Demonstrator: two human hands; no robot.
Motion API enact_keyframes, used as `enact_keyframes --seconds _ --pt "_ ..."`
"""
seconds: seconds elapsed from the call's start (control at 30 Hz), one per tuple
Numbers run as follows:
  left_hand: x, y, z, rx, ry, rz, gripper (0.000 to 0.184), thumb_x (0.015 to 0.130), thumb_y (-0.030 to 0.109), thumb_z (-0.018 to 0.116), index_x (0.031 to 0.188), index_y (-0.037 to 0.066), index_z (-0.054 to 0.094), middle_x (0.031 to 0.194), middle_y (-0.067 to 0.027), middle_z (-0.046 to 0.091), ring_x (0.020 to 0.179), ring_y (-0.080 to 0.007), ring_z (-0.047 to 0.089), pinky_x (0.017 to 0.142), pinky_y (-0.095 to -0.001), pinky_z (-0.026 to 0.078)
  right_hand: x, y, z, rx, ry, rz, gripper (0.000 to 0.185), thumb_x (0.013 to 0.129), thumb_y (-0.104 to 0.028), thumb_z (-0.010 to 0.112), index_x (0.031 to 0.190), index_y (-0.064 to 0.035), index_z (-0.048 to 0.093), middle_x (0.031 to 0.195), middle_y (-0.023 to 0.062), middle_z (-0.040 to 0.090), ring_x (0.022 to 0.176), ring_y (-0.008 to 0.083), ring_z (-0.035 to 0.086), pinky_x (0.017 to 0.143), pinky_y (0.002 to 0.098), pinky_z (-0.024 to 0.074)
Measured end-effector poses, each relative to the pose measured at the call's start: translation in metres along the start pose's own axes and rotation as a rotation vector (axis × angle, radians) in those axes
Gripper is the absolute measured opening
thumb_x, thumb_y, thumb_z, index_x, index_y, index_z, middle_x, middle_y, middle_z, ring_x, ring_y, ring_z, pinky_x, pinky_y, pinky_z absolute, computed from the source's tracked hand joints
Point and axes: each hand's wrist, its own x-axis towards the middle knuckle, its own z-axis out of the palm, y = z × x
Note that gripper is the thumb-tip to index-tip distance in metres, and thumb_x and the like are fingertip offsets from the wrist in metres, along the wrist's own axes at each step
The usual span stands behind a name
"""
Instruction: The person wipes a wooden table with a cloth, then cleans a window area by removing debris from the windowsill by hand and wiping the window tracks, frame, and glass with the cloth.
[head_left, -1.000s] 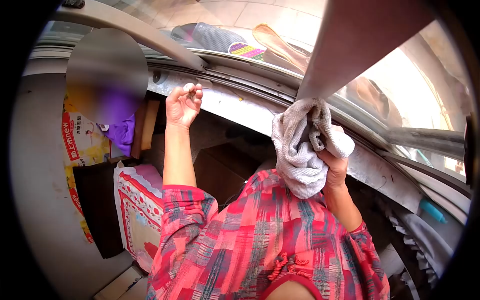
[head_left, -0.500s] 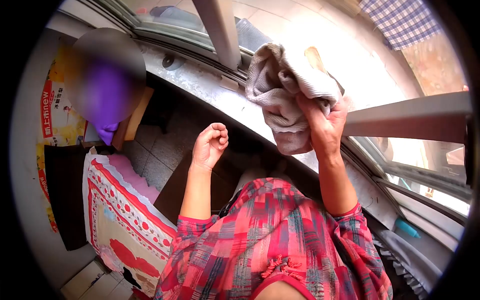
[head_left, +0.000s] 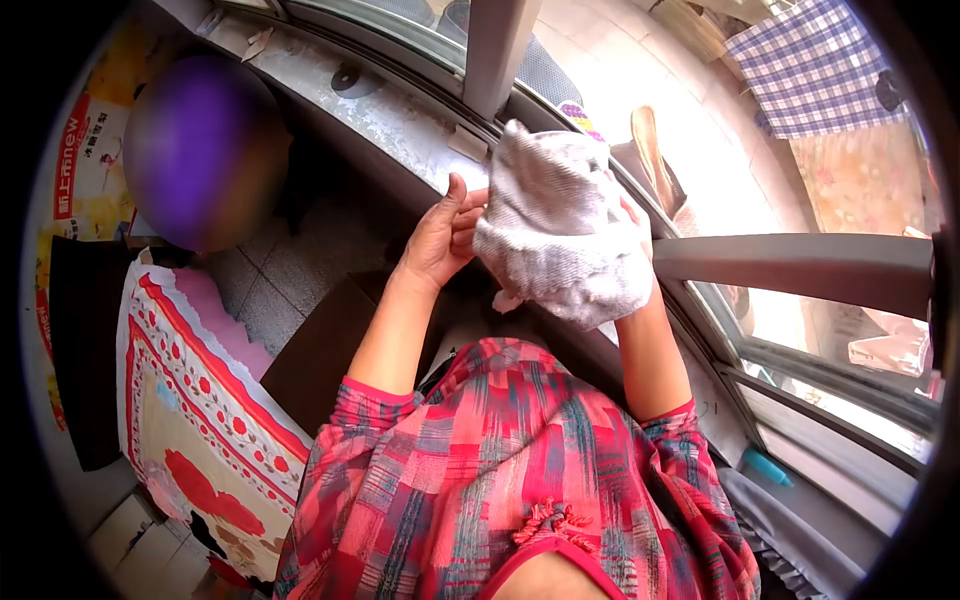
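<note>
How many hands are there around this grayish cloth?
2. The left hand is at the left edge of the grayish cloth, thumb up, contact unclear; the right hand is at its right side, mostly hidden behind it.

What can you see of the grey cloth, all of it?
The cloth is light grey, paler where light catches it, with a fine ribbed texture like thick woven or knitted fabric. It is bunched and folded over itself, with a small peak at the top and a loose tip at lower left. It is held up at the windowsill, in front of the wearer. The right hand, mostly hidden, grips its far side; the left hand meets its left edge, contact unclear. Can't tell if it's damp.
</note>
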Motion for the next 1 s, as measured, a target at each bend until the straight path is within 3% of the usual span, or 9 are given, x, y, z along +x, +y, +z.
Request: enact_keyframes --seconds 0.07,0.17,0.23,0.33,0.47,0.57,0.7,0.9,1.0 --pt "0.003 -0.008 0.02 0.025 -0.013 0.09 0.071 0.076 0.052 0.071 0.122 0.001 0.052 0.111 -0.0088 0.062 0.104 -0.0182 0.058 0.092 -0.0331 0.046 0.002 0.006 -0.013 -0.275 0.204 0.085 0.042 0.093 -0.034 0.054 0.119 -0.0011 0.055 0.113 0.0104 0.061 0.102 0.0189 0.06 0.089 0.0342 0.0482" --pt "0.0 -0.005 0.025 0.132 0.025 0.161 0.058 0.079 0.03 0.075 0.123 0.0 0.052 0.114 -0.0101 0.06 0.105 -0.02 0.057 0.094 -0.034 0.045 -0.009 0.008 0.001 -0.909 0.231 -0.182 0.036 0.093 -0.033 0.054 0.11 -0.0009 0.059 0.096 0.0033 0.063 0.083 0.0099 0.058 0.076 0.0251 0.0473" --pt "-0.01 -0.001 0.032 -0.123 0.023 0.194 0.059 0.081 0.033 0.071 0.124 -0.002 0.05 0.118 -0.0149 0.059 0.11 -0.0266 0.056 0.098 -0.04 0.044 -0.014 0.009 -0.009 -0.863 0.218 -0.257 0.03 0.096 -0.028 0.051 0.096 -0.0006 0.062 0.084 -0.0039 0.057 0.076 0.0074 0.05 0.069 0.0223 0.0422" --pt "-0.038 0.006 0.034 -0.172 0.077 0.32 0.064 0.081 0.039 0.068 0.126 -0.002 0.048 0.121 -0.0174 0.057 0.112 -0.0304 0.055 0.099 -0.045 0.043 -0.039 0.013 0.017 -1.387 0.231 -0.385 0.034 0.098 -0.03 0.049 0.11 -0.0015 0.063 0.083 0.0053 0.062 0.078 0.0081 0.053 0.073 0.0232 0.0446" --pt "-0.078 0.009 0.029 -0.003 0.317 0.494 0.057 0.081 0.028 0.068 0.124 -0.004 0.049 0.119 -0.0167 0.058 0.107 -0.0286 0.058 0.096 -0.0427 0.045 -0.056 0.018 0.029 -1.553 0.221 -0.863 0.019 0.09 -0.021 0.062 0.088 -0.0024 0.061 0.067 0.0084 0.059 0.062 0.0175 0.057 0.06 0.029 0.0455" --pt "-0.099 0.002 0.031 0.301 0.466 0.603 0.05 0.078 0.014 0.07 0.121 -0.005 0.052 0.114 -0.0144 0.061 0.103 -0.0227 0.061 0.093 -0.0361 0.047 -0.063 0.0 0.03 -1.502 0.361 -0.657 0.026 0.085 -0.026 0.068 0.081 -0.0022 0.056 0.063 0.0063 0.054 0.062 0.0095 0.052 0.057 0.0273 0.0433" --pt "-0.094 0.004 0.032 0.368 0.517 0.566 0.042 0.081 0.015 0.067 0.117 -0.005 0.056 0.109 -0.0146 0.063 0.095 -0.0219 0.064 0.088 -0.0342 0.05 -0.042 -0.021 0.024 -0.872 0.261 -0.642 0.02 0.081 -0.005 0.061 0.1 -0.0008 0.055 0.087 0.0031 0.06 0.072 0.0091 0.056 0.069 0.023 0.046" --pt "-0.053 -0.011 0.012 0.242 0.435 0.188 0.041 0.083 0.018 0.068 0.114 -0.006 0.056 0.101 -0.0126 0.064 0.085 -0.0166 0.065 0.071 -0.026 0.053 0.049 0.013 -0.004 -1.71 0.049 -1.194 0.045 0.069 0.007 0.061 0.113 -0.0036 0.055 0.109 0.0153 0.061 0.101 0.0277 0.059 0.088 0.0366 0.0467" --pt "-0.048 -0.016 0.011 0.218 0.408 0.137 0.043 0.083 0.017 0.069 0.115 -0.006 0.054 0.102 -0.0136 0.063 0.087 -0.0191 0.065 0.072 -0.0271 0.054 0.061 0.022 -0.02 -2.107 0.05 -0.85 0.059 0.068 -0.001 0.063 0.125 -0.0045 0.049 0.12 0.0131 0.057 0.114 0.0293 0.051 0.096 0.0419 0.0387"
